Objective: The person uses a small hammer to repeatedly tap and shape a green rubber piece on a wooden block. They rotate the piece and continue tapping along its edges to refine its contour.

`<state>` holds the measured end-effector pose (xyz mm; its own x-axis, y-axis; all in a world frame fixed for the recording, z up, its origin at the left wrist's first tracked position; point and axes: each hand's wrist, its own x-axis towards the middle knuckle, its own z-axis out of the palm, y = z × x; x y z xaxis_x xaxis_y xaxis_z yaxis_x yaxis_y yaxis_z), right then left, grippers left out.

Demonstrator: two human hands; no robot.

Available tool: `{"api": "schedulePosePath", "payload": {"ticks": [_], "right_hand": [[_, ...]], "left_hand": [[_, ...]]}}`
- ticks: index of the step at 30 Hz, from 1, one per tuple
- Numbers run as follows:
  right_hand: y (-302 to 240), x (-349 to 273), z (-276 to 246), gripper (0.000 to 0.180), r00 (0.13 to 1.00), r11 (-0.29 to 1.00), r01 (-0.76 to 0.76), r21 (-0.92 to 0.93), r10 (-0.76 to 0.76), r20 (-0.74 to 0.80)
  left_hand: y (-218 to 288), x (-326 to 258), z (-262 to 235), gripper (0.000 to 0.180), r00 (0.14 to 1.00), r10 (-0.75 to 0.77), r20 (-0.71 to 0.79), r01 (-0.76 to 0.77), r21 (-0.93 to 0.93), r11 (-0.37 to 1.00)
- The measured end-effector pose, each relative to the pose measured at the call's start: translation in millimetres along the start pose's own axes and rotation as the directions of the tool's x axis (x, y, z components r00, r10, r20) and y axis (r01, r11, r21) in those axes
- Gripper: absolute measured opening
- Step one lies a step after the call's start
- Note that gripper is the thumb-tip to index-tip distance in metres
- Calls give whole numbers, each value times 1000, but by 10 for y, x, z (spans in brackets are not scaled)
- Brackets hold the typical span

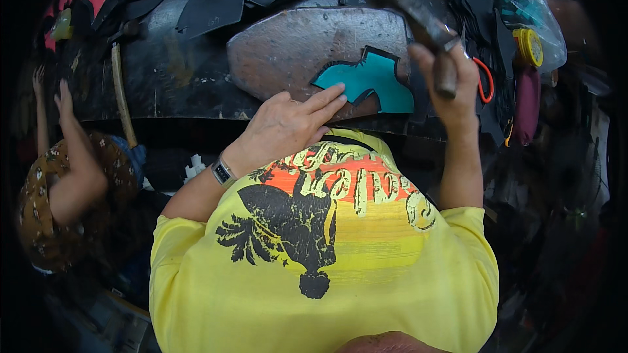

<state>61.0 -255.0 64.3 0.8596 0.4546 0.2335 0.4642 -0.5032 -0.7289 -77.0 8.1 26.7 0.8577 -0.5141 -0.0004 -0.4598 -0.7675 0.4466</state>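
A teal cut piece [379, 78] with black edging, shaped like part of a shoe upper, lies on a worn brown-grey slab [281, 46]. The fingers of my left hand [288, 121] are stretched out, with two fingertips resting on the piece's left part. Raised to the right of it, my right hand [461, 88] is closed around the handle of a hammer [446, 75]. The hammer's head points up and to the left above the slab, smeared by motion and clear of the teal piece.
Black cut sheets [242, 0] are heaped behind the slab, and more black pieces [484, 26] stack at the right. Beside those are a red handle loop [485, 80], a yellow round container [528, 47] and a clear plastic bag [523, 0]. Another wooden-handled tool [121, 95] and a co-worker's arm [82, 157] are at left.
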Motion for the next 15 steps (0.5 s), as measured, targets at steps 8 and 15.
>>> {"api": "schedulePosePath", "payload": {"ticks": [8, 15], "right_hand": [[-325, -267, 210, 52, 931, 990, 97, 105, -127, 342], [-268, -198, 292, 51, 900, 989, 116, 95, -145, 411]], "left_hand": [[12, -29, 39, 52, 999, 39, 23, -41, 89, 995], [15, -42, 36, 48, 1000, 16, 11, -16, 26, 1000]]}}
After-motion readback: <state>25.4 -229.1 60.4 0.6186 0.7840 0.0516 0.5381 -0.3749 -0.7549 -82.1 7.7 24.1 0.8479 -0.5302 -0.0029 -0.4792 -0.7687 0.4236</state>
